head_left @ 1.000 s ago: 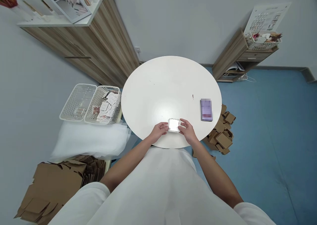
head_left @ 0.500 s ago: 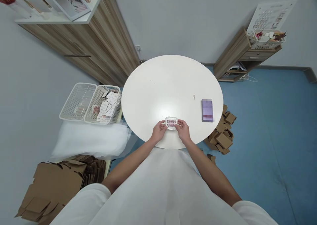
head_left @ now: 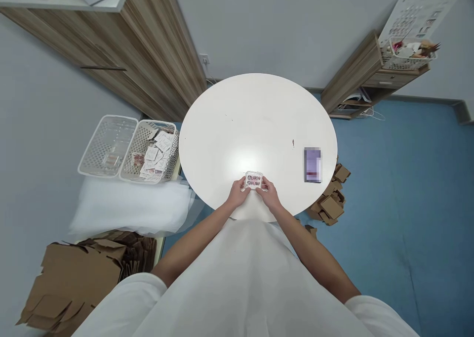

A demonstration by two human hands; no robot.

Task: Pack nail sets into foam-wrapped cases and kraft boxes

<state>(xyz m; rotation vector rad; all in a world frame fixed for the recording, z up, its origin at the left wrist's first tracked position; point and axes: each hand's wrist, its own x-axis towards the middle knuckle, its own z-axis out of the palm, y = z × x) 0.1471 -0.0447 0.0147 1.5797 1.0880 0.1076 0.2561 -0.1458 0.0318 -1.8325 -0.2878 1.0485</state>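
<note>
Below, at the near edge of a round white tabletop [head_left: 259, 109], a small clear plastic case of pink-red pieces [head_left: 254, 180], held between both hands; resting on the surface or just over it, impossible to tell which. Gripped at its left end by the left hand [head_left: 238, 194], fingers pinched closed on the case. Gripped at its right end by the right hand [head_left: 268, 195], fingers likewise clamped on it. Further right on the table, well apart from the hands, a purple rectangular card [head_left: 312, 165], blurred. Left of the table, two white perforated plastic baskets [head_left: 97, 149] side by side, the one nearer the table filled with small paper packets [head_left: 155, 151]. On the blue floor [head_left: 407, 179] to the right, scattered brown cardboard pieces [head_left: 329, 206]. At lower left, flattened brown cardboard boxes [head_left: 74, 273].
</note>
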